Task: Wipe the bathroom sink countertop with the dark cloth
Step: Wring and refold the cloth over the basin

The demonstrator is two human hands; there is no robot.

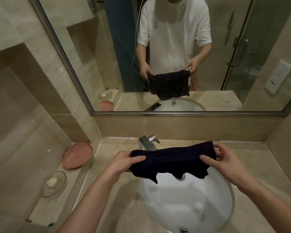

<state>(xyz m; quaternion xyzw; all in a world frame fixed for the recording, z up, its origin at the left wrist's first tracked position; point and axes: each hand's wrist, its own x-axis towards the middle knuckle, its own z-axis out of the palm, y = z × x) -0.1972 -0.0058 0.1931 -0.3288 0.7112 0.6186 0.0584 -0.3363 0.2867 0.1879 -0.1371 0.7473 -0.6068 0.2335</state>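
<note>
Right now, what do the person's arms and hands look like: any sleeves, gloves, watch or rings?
Both forearms are bare up to the frame edge: no sleeves in direct view. The left hand and right hand have no gloves, and no watch, bracelet or ring is visible. The mirror shows short white T-shirt sleeves ending above the elbows, with a small round emblem on the chest.
</note>
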